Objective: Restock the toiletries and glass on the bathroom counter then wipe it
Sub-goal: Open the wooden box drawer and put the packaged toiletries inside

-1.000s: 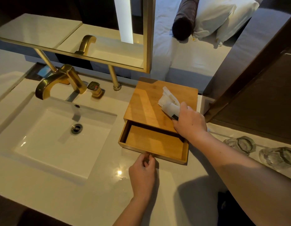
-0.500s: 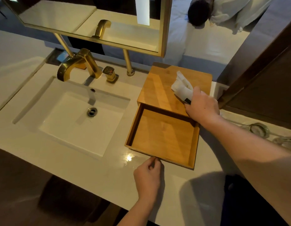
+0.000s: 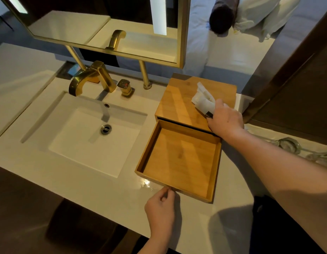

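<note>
Big white desk (image 3: 107, 195) with a sink (image 3: 82, 136) and a gold tap (image 3: 93, 77). Wooden box (image 3: 181, 99) on the desk right of the sink, drawer (image 3: 179, 162) pulled far out. Right hand (image 3: 225, 120) on the box top, curled round white toiletry packets (image 3: 203, 99). Left hand (image 3: 161, 208) pinching the drawer's front edge. Two glasses (image 3: 289, 145) far right, partly hidden.

one wooden box (image 3: 179, 99), two glasses (image 3: 289, 144), one faucet (image 3: 91, 77).
</note>
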### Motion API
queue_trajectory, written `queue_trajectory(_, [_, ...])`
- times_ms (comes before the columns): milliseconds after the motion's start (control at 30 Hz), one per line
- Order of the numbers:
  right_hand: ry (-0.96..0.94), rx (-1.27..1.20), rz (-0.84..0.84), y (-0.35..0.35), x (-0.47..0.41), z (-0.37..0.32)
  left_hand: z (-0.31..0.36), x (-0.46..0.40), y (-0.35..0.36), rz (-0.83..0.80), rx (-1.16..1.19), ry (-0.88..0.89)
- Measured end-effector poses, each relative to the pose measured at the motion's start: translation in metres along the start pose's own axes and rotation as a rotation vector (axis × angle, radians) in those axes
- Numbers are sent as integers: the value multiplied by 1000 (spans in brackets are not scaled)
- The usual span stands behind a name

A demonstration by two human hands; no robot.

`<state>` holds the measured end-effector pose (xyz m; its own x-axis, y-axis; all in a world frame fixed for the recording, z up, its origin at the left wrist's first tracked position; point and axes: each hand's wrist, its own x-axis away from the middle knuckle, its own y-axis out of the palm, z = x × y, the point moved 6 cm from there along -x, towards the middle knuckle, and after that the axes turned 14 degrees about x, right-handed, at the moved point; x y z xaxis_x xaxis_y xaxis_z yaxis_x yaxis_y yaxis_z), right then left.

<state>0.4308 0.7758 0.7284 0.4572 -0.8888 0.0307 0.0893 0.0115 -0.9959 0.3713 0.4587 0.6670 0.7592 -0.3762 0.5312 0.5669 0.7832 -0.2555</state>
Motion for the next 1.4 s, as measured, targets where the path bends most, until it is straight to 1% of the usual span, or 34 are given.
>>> queue_trajectory(67, [0,-10,7,0,0,0,-4,-1,1,-12,117,-70])
queue_trajectory(200, [-6,-19,14,1,0,0,-6,5,13,-72,495,-328])
queue_trajectory(267, [-8,-17,18,1,0,1,-2,4,16,-94,613,-397])
queue_trajectory(300, [-9,-17,18,1,0,1,-1,2,18,-102,630,-396])
queue_trajectory(400, [-15,-16,21,1,0,1,3,-4,19,-75,562,-317])
queue_trajectory(467, [-18,-11,22,2,0,2,2,-5,18,-62,572,-298])
queue_trajectory(600, [-20,-1,26,4,-1,2,8,-7,11,-91,409,-188])
queue_trajectory(700, [-17,-2,28,4,-2,1,12,-3,9,-58,423,-228])
queue_trajectory(800, [-17,-1,29,4,-2,2,17,0,10,-76,436,-269])
queue_trajectory(933, [-10,-5,29,5,-2,1,34,8,10,-101,476,-275])
queue_trajectory(1000, [-8,-7,28,5,-2,1,35,9,10,-111,475,-253])
queue_trajectory(1100, [-9,-8,31,6,-2,2,25,3,7,-67,417,-243])
queue_trajectory(1233, [-8,-5,27,6,-2,2,21,-7,8,-60,346,-209])
queue_trajectory(1400, [1,2,29,6,-1,1,28,-24,16,-43,343,-170])
